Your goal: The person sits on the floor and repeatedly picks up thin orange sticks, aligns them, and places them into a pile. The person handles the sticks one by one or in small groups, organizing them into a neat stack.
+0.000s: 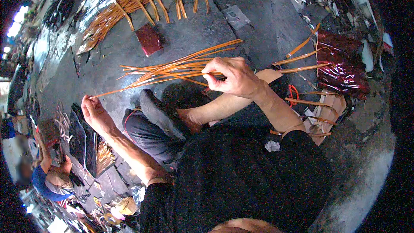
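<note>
My left hand (97, 113) is closed in a pinch on the end of a long, thin orange-brown strip (110, 92). From there the strip runs rightward toward a loose bunch of similar thin strips (172, 70) on the dark floor, just beyond my folded legs. My right hand (235, 77) hovers at the right part of that bunch, thumb and fingers pinched together on a strip. Whether this is the same strip as in my left hand cannot be made out, as several cross there. The strips look glossy and flexible; their material is unclear.
A larger pile of strips (123, 11) lies far left, with a small dark red piece (148, 39) near it. At right are a shiny dark red sheet (343, 62) and several wider brown strips (302, 68). Another person (54, 181) sits at the lower left amid scraps.
</note>
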